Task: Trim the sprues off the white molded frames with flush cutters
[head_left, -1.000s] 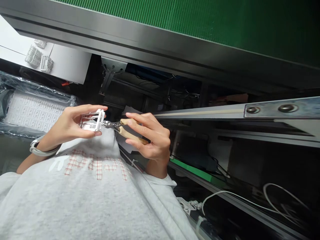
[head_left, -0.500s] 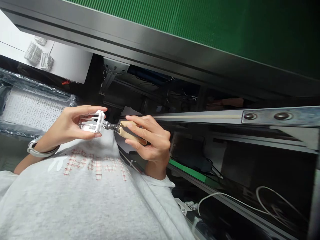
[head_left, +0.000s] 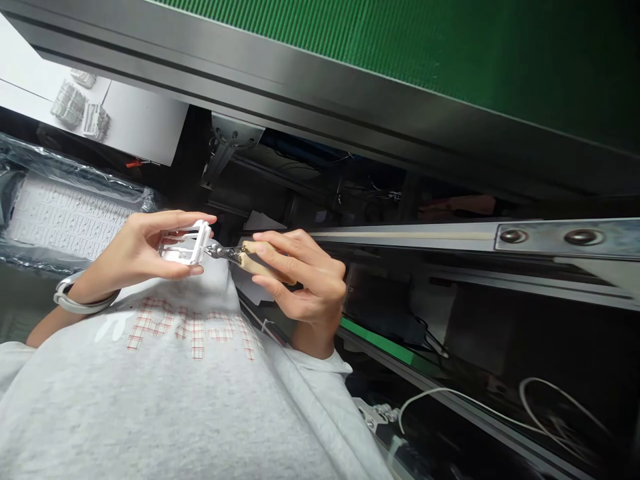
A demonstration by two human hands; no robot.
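Note:
A small white plastic frame (head_left: 202, 245) with open gaps is gripped between the thumb and fingers of my left hand (head_left: 143, 248). My right hand (head_left: 310, 273) is closed round the cream handles of a pair of nippers (head_left: 257, 261). The metal head of the nippers points left and meets the right side of the frame; whether its jaws bite on the plastic is too small to tell. Both hands are held in front of my grey shirt, below the conveyor's edge.
A green ribbed conveyor belt (head_left: 350, 40) with a metal side rail (head_left: 280, 77) runs across the top. At left, a plastic-lined box (head_left: 65, 217) holds rows of white parts, and white parts (head_left: 69, 105) stand stacked on a white table (head_left: 143, 120). A metal bar (head_left: 400, 237) extends right.
The view has shifted slightly, so the conveyor and bar sit a little lower and further right. Both hands keep their hold, with the nippers still at the frame.

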